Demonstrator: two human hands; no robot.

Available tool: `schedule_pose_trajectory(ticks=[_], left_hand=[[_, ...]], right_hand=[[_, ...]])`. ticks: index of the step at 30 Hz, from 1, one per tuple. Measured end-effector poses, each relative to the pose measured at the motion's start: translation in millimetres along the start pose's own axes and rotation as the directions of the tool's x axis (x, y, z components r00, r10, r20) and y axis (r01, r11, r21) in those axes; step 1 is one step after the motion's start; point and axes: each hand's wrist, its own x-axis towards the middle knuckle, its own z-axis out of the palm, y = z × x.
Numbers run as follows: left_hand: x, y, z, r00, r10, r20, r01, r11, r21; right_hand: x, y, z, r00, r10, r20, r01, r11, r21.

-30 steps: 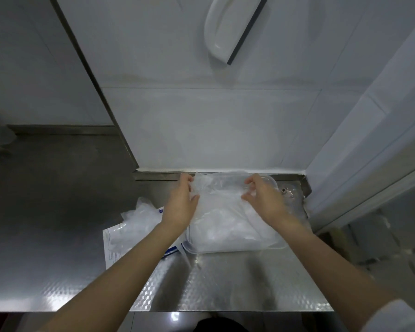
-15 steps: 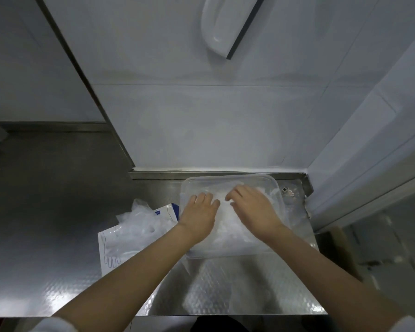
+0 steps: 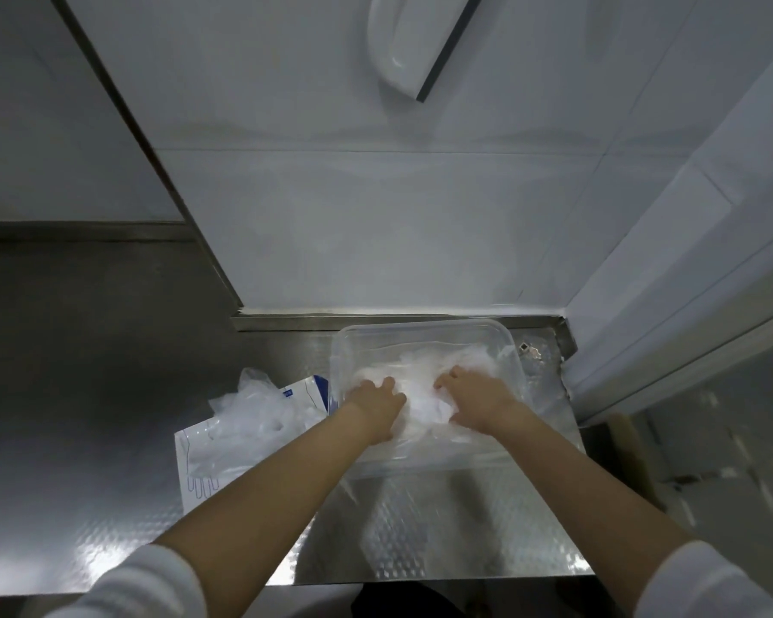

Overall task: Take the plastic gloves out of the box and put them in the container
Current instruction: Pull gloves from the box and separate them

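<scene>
Palm-down, a person's left hand (image 3: pixel 376 401) and right hand (image 3: pixel 480 394) press on a crumpled heap of plastic gloves (image 3: pixel 420 379) inside the clear container (image 3: pixel 512 350). Their fingertips are sunk in the film and apparently lie loose rather than clenched. The container stands on a steel surface (image 3: pixel 420 533), close to the white tiled wall (image 3: pixel 376 238). Just to its left the white box (image 3: pixel 190 466) lies flat, with more gloves (image 3: pixel 260 405) spilling over it.
</scene>
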Motion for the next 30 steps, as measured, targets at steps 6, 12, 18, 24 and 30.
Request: schedule_pose_trajectory(ticks=[6, 12, 18, 24, 30], left_hand=[[-46, -19, -27, 0.854, -0.053, -0.518, -0.080, 0.969, -0.232], [-99, -65, -2, 0.760, -0.298, -0.578, 0.050, 0.913, -0.405], [-125, -87, 48, 0.897, -0.321, -0.304, 0.186, 0.898, -0.398], [-127, -88, 75, 0.919, -0.326, -0.220, 0.223, 0.893, -0.392], [-125, -89, 85, 0.898, -0.360, -0.252, 0.230, 0.874, -0.428]], right_hand=[[-25, -46, -25, 0.882, -0.040, -0.469, 0.163, 0.961, 0.224], [-48, -126, -29, 0.781, -0.285, -0.556, 0.454, 0.870, 0.190], [-24, -167, -18, 0.918, -0.344, -0.199, 0.279, 0.915, -0.293], [-18, -185, -24, 0.953, -0.287, -0.099, 0.207, 0.852, -0.482], [-18, -182, -28, 0.924, -0.297, -0.241, 0.223, 0.930, -0.291]])
